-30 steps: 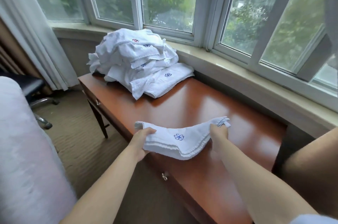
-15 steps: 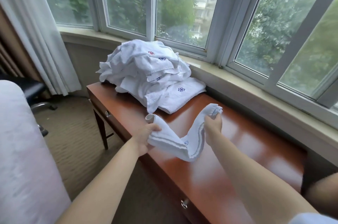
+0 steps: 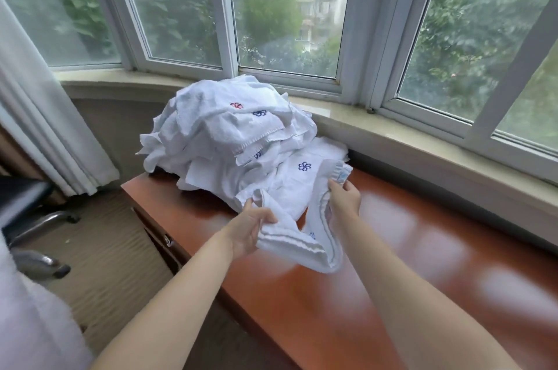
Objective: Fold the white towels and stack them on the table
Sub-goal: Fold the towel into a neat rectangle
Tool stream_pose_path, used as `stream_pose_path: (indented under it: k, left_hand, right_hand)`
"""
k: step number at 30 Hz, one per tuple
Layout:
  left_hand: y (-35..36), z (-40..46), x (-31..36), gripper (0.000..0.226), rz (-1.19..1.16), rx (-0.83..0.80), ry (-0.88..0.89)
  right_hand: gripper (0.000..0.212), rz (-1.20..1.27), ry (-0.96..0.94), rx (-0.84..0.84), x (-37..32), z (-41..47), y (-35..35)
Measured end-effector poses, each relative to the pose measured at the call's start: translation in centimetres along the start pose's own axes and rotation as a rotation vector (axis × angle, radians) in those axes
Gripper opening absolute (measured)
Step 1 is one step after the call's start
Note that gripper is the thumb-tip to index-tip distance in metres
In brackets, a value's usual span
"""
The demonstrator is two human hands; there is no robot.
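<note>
I am gripping one end of a folded white towel in my left hand, thumb curled over the cloth, while my right hand is pinching the other end, raised beside the pile. The towel is sagging between both hands in a soft U, its stitched grey border showing along the fold, hanging just over the table. Right behind it a heap of crumpled white towels is crowding the table's far end, thick terry with small blue and red flower emblems, touching the stone window ledge. The tabletop is glossy reddish wood, reflecting the window. A pale curtain is hanging at left, above ribbed carpet.
</note>
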State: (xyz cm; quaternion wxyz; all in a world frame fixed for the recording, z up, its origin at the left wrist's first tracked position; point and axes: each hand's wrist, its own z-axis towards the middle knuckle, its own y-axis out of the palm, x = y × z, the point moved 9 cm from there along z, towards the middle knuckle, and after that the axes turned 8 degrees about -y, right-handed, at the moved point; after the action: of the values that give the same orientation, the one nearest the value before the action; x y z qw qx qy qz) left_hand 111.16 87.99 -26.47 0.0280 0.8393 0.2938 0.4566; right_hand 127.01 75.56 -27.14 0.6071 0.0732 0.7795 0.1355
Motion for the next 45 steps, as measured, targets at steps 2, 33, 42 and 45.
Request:
stream_pose_path:
  k: [2,33,42,45]
  left_hand:
    - [-0.4,2.1,1.8,0.077,0.055,0.003,-0.037]
    - [2.1,21.6,25.1,0.046,1.44,-0.515,0.336]
    - [7.2,24.5,25.5,0.047,1.967,-0.604,0.618]
    - [10.3,26.1,29.2,0.037,1.961,-0.376,0.969]
  right_hand:
    - [0.015,-0.007,-0.007,0.028,-0.2,1.5,1.3]
    - [0.012,-0.027,-0.223,0.963,1.4,0.8,9.1]
    - [0.014,-0.097,-0.349,0.942,-0.5,1.3,10.5]
    - [0.017,-0.074,-0.461,0.877,-2.7,2.8,11.2]
